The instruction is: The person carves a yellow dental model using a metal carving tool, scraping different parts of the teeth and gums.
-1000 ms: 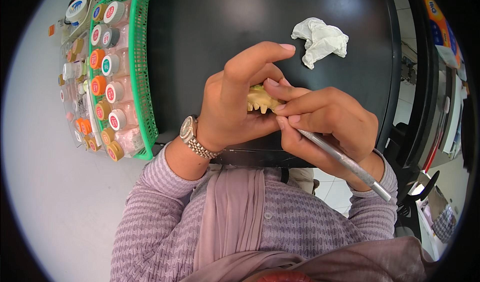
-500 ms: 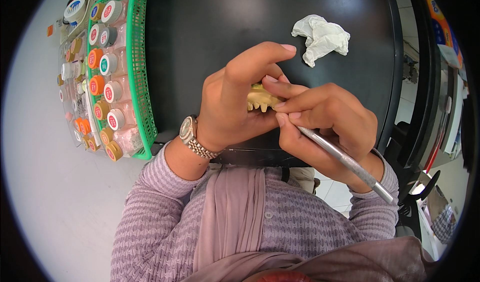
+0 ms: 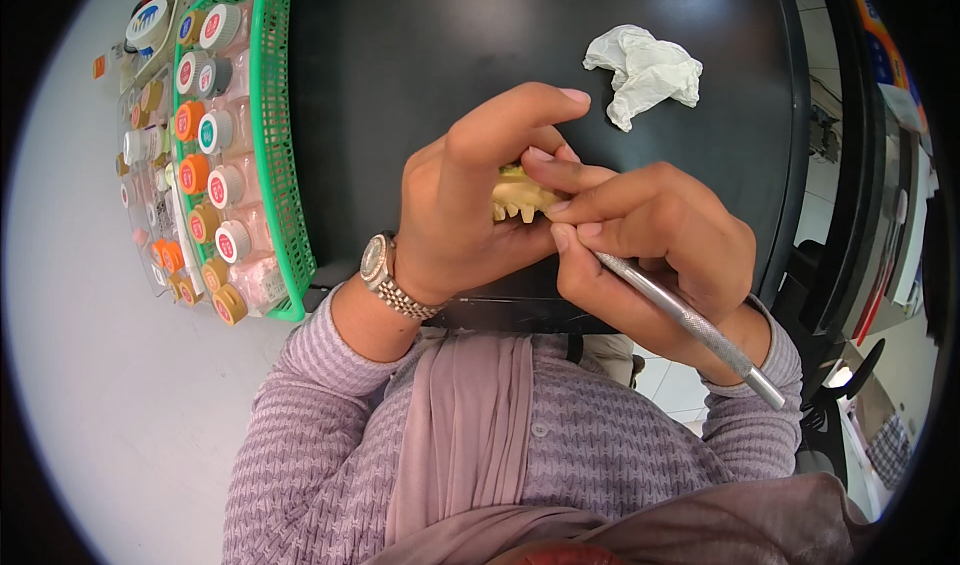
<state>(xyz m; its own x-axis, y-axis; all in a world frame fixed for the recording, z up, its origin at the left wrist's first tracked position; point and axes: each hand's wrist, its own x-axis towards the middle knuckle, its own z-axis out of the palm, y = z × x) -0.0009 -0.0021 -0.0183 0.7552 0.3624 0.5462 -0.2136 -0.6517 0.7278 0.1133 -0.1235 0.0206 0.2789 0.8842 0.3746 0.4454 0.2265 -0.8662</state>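
Note:
A yellowish dental model (image 3: 522, 197) with a row of teeth faces me, partly hidden by fingers. My left hand (image 3: 455, 205) is wrapped round it, its index finger arched over the top. In my right hand (image 3: 665, 255) I grip a silver metal-handled tool (image 3: 690, 320) like a pen, its knurled handle slanting down to the right. The tool's tip is hidden behind my fingers, near the model's right end, so its exact kind does not show. Fingertips of both hands meet beside the model.
A green plastic basket (image 3: 280, 155) of capped clear bottles stands to the left, with more bottles and a white-lidded tub (image 3: 148, 25) beyond it. A crumpled white tissue (image 3: 645, 75) lies on the black table (image 3: 430, 35) at the far right.
Both hands keep nearly the same pose round the model and the tool. Only a very slight shift of the whole view shows.

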